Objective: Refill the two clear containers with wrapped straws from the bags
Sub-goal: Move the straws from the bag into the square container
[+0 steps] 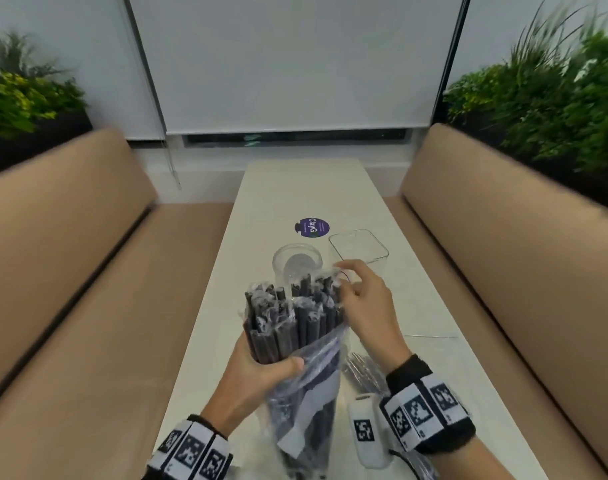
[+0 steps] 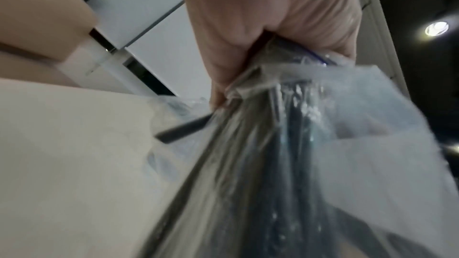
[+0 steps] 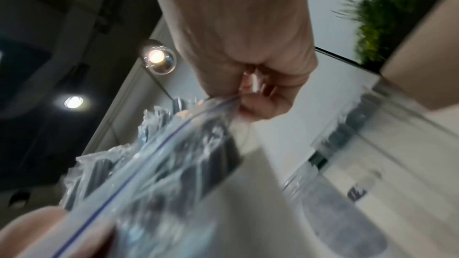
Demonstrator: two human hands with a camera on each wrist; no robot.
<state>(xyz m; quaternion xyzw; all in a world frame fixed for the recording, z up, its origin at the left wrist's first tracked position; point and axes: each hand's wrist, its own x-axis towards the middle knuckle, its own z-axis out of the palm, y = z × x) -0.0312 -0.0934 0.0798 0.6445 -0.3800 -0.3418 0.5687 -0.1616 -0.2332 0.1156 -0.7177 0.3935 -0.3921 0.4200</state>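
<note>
Left hand (image 1: 257, 372) grips bag (image 1: 306, 382) mid-length, right hand (image 1: 361, 303) pinches its rim; straws (image 1: 288, 317) upright, long axis toward 12 o'clock; round container (image 1: 297, 263) just beyond at 12, square container (image 1: 359, 245) at 1, nearer right hand.

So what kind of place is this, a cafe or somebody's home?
Probably a cafe or restaurant booth: tan padded benches flank a long pale table, planters sit behind the seats, and the hands hold a bulk bag of wrapped straws.
</note>
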